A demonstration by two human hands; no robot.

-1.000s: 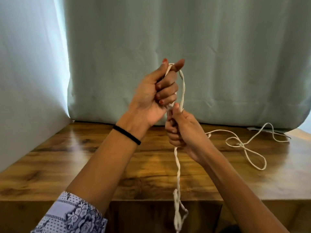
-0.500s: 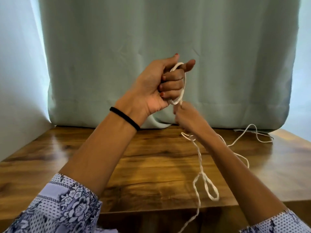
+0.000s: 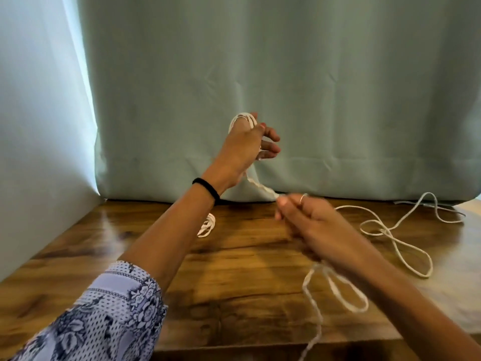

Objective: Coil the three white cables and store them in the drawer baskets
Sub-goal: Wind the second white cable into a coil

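Note:
My left hand (image 3: 246,145) is raised in front of the curtain with turns of a white cable (image 3: 261,187) looped over its thumb and across the palm. From there the cable runs down and right to my right hand (image 3: 307,221), which pinches it just above the tabletop. The cable's slack hangs below my right wrist in a blurred loop (image 3: 346,293) and drops past the table's front edge. A short end shows under my left forearm (image 3: 207,225). A second length of white cable (image 3: 398,238) lies in loose loops on the wood to the right.
The wooden tabletop (image 3: 234,277) stretches across the view, with its front edge near the bottom. A pale green curtain (image 3: 286,87) hangs behind it, and a white wall (image 3: 33,126) closes the left side. No drawer or basket is in view.
My left hand turned its back toward me and moved away with more cable wound on it. My right hand dropped and moved right, drawing the cable out. The hanging slack swung right.

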